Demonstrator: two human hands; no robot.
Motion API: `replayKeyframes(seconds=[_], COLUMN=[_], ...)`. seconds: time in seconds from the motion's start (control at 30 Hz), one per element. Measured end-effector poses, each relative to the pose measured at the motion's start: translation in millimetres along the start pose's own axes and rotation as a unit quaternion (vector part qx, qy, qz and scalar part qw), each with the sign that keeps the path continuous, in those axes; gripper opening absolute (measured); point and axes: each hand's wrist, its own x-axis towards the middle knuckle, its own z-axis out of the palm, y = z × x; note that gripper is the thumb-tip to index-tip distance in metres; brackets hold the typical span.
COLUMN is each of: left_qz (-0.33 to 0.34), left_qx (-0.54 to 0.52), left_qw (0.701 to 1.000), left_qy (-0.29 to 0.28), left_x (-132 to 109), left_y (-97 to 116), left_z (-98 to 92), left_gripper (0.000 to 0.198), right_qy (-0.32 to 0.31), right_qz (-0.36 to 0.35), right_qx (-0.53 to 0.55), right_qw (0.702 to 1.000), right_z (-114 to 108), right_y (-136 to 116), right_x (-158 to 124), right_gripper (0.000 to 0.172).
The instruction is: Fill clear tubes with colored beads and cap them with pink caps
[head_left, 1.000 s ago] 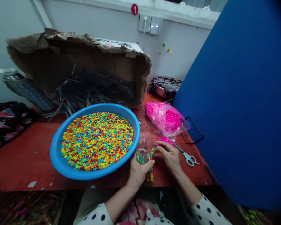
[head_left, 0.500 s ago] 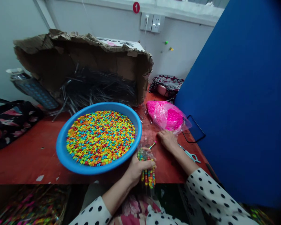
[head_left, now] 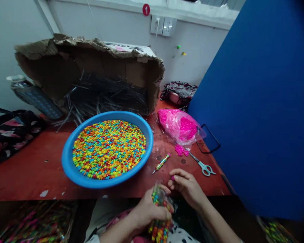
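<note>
My left hand (head_left: pixel 149 212) grips a clear plastic bag (head_left: pixel 160 216) stuffed with multicoloured beaded sticks, low over the table's front edge. My right hand (head_left: pixel 186 185) is just to its right, with its fingertips pinched on a small pink bead (head_left: pixel 172 178). A short beaded stick (head_left: pixel 161 163) lies on the table above the hands. Close by are a small heap of loose pink beads (head_left: pixel 180 150) and a clear bag of pink beads (head_left: pixel 179 126). A blue basin (head_left: pixel 73 168) full of multicoloured beads stands to the left of my hands.
Light blue-handled scissors (head_left: pixel 204 168) lie on the red table (head_left: pixel 32 162). Behind the basin, a torn cardboard box (head_left: pixel 88 57) holds thin black sticks (head_left: pixel 103 96). A blue partition (head_left: pixel 253 101) rises on the right. A dark floral cloth (head_left: pixel 12 131) lies at the left.
Both hands have moved down toward the table's front edge, with the left carrying the bag of sticks. The right has left the pink beads' side and now pinches a pink bead.
</note>
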Motion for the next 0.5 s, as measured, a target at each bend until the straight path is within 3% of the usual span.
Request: replayKeyframes(seconds=[0.1,0.17,0.27,0.37,0.5], left_qz=[-0.014,0.012,0.089,0.128,0.142], left_qx=[0.102,0.125,0.097,0.081,0.089], left_qw=[0.992,0.989,0.991,0.982,0.976], left_qy=[-0.067,-0.079,0.022,0.116,0.138], left_x=[-4.4,-3.5,-1.0,-2.3,-8.4], left_y=[-10.3,-14.5,-16.7,-15.5,-11.9], left_z=[6.4,8.6,6.8,2.8,3.2], left_gripper=[0.057,0.056,0.050,0.045,0.044], right_qy=[0.033,0.057,0.099,0.124,0.097], right_qz=[-0.001,-0.034,-0.100,-0.135,-0.129], right_qx=[0.044,0.047,-0.004,-0.128,-0.229], right_qw=[0.998,0.997,0.990,0.975,0.960], right_z=[6.2,5.2,-1.7,-5.5,4.3], right_y=[8.3,8.8,5.6,2.5,2.0], right_x=[-15.1,-19.8,-25.1,-31.3,-37.6], right_gripper=[0.024,0.027,0.028,0.022,0.021])
